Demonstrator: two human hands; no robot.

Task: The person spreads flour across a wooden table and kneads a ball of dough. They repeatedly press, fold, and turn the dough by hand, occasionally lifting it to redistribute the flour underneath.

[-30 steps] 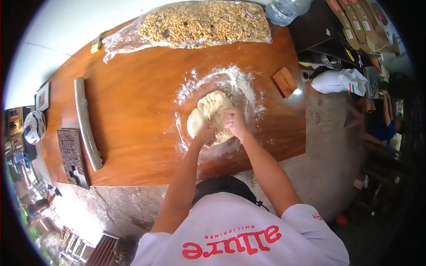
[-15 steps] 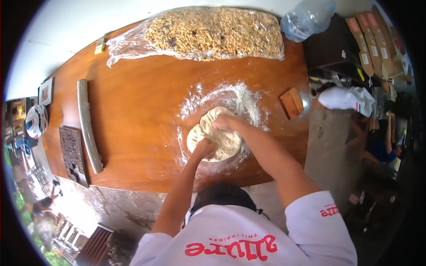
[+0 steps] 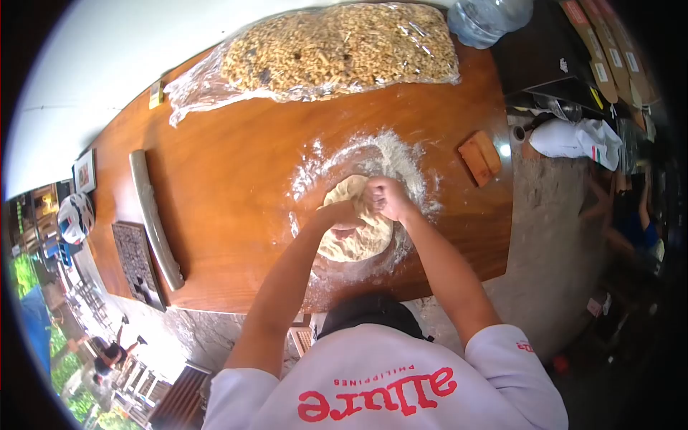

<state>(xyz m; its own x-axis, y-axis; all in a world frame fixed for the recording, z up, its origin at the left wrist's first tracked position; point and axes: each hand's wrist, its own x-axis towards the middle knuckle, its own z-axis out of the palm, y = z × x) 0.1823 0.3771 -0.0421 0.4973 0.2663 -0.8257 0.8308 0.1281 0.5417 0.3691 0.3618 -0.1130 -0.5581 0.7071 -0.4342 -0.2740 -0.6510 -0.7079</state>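
Note:
A pale, soft round of dough (image 3: pixel 353 247) lies on the wooden table (image 3: pixel 229 193) in a ring of scattered white flour (image 3: pixel 390 154). Across the dough's left and middle part reaches my left hand (image 3: pixel 342 214), its fingers curled into the dough and partly hidden. My right hand (image 3: pixel 387 198) is closed at the dough's upper right edge, gripping a fold of it. The two hands are close together, nearly meeting over the dough.
A large plastic bag of brownish pieces (image 3: pixel 337 54) lies along the far edge, near a clear water jug (image 3: pixel 489 21). A wooden block (image 3: pixel 479 158) sits to the right. Leftward are a long wrapped roll (image 3: pixel 154 218) and a dark carved board (image 3: pixel 137 264).
My left hand has moved up and right across the dough; my right hand has shifted right to its edge. The dough's top has been reshaped, and the camera view has shifted.

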